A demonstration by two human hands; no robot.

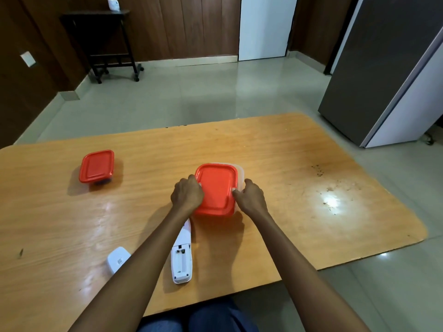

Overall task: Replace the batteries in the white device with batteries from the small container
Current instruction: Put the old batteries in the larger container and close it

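Note:
A clear container with a red lid [217, 188] stands at the table's middle. My left hand [188, 195] grips its left edge and my right hand [250, 196] grips its right edge, thumb on the lid. The lid sits slightly askew, with the clear body showing at the far right corner. The white device [182, 257] lies face down near the front edge with its battery bay open and empty. Its white battery cover [117, 258] lies to the left, partly behind my left forearm. A smaller red-lidded container [97, 166] stands closed at the far left.
The wooden table [299, 188] has crumbs and glare on its right side. A grey refrigerator [383, 80] stands beyond the table's right end. A dark side table [107, 44] is against the far wall.

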